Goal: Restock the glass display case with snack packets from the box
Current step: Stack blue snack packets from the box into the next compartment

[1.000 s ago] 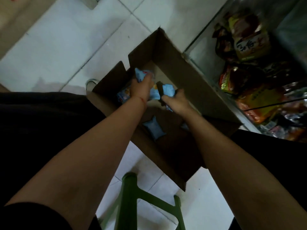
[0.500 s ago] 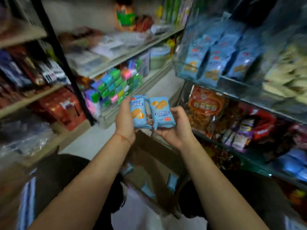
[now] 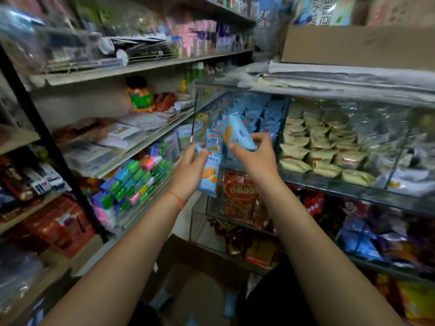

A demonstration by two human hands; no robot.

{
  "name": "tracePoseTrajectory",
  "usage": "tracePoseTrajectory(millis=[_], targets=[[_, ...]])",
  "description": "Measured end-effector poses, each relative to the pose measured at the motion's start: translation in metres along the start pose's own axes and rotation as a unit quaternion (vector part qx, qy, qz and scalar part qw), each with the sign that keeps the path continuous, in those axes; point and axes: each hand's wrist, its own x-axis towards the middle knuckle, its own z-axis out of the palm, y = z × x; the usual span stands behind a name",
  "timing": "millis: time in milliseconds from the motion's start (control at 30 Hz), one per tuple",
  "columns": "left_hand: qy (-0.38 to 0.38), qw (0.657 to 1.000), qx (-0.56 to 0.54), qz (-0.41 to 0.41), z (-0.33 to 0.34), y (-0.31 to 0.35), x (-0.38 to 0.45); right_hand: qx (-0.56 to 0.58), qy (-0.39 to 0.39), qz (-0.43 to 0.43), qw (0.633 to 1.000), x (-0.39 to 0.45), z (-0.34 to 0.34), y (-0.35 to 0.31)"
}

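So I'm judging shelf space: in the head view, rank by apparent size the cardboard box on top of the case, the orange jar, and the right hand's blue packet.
1. Cardboard box
2. Blue packet and orange jar: look alike, and the packet is nearer, so unranked.

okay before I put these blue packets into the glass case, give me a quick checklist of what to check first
1. Left hand has a firm grip on its blue packet: ok, fingers curl round it.
2. Right hand grip on the tilted blue packet: ok, pinched at its lower edge.
3. Right compartment chosen: ok, matching blue packets sit in the glass case directly behind the hands.
4. Way into that compartment open: cannot tell, glass and blur hide the opening.
5. Room left among the stocked packets: cannot tell.
6. More stock in the box below: ok, blue packets show inside.
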Motion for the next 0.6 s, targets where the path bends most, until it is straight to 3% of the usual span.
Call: tracePoseTrajectory(millis=[133,267,433,500,600], targets=[[-0.066,0.989,0.131,-0.003,0.011,0.015,0.022,-0.185,0.047,-0.140,0.972,0.033,-0.015,-0.013],[-0.137,0.965,0.219,-0.043,0.015,0.013,0.042,-0.463,0.038,-0.195,0.864,0.061,-0.020,-0.027],[-0.141,0.971,0.188,-0.043,0.015,0.003,0.057,-0.708,0.030,-0.151,0.690,0.089,-0.011,-0.045],[-0.133,0.975,0.169,-0.047,0.016,0.003,0.061,-0.746,0.012,-0.119,0.655,0.105,-0.001,-0.041],[-0.121,0.980,0.146,-0.052,0.018,0.005,0.064,-0.763,-0.040,-0.036,0.644,0.128,0.006,-0.028]])
